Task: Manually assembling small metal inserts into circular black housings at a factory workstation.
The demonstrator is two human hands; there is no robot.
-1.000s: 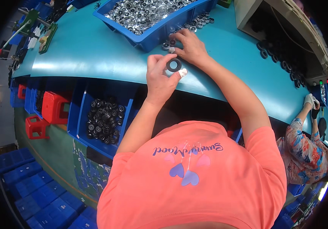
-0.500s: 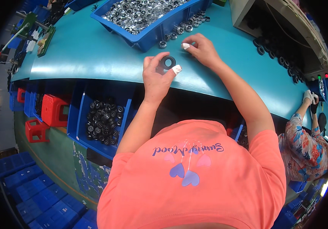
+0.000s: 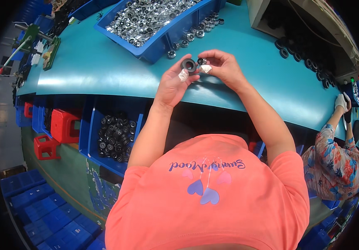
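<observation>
In the head view, the left hand (image 3: 172, 85) has its grip clamped on a black ring (image 3: 184, 64); the right hand (image 3: 226, 71) pinches a small dark-and-silver piece (image 3: 202, 61) in its grip, just beside that ring (white wraps (image 3: 183, 75) on both thumbs, I notice), over the teal bench (image 3: 96, 71), near a blue bin (image 3: 158, 49) of shiny parts (image 3: 142, 25).

A turquoise worktable (image 3: 104, 68) shines with reflected light (image 3: 62, 85). Red plastic stools (image 3: 61, 126) stand on worn green flooring (image 3: 70, 161), a grey wall (image 3: 3, 118) at far left.
</observation>
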